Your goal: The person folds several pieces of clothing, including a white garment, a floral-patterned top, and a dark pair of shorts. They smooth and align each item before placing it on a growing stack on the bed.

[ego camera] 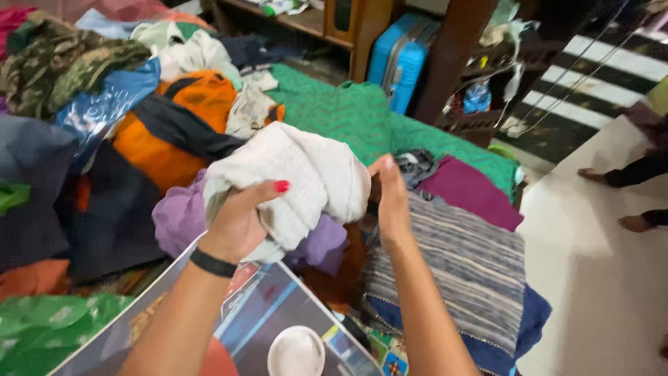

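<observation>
Both hands are on a bunched white cloth [292,177] held up over a messy heap of clothes. The left hand [240,219] has it in a closed fist from below – thumb with a red nail pressed on top, black band [213,264] on the wrist. The right hand [391,198] clamps the cloth's right edge, fingers folded round behind it, so how tightly they close cannot be told exactly, but the cloth is clearly pinched. The cloth hangs just above a purple garment [182,216] and left of a striped grey cloth [452,268] that lies folded on a blue one [518,334]. Behind sits an orange garment [163,150] with a dark piece across it, a camouflage piece [62,66] at far left, and a green spread [341,115] running back toward a blue suitcase [400,59]. A glossy printed board [278,313] lies under the left forearm, green plastic [42,331] at bottom left. Another person's bare feet [630,223] stand on the pale floor at right – well apart from the hands.
</observation>
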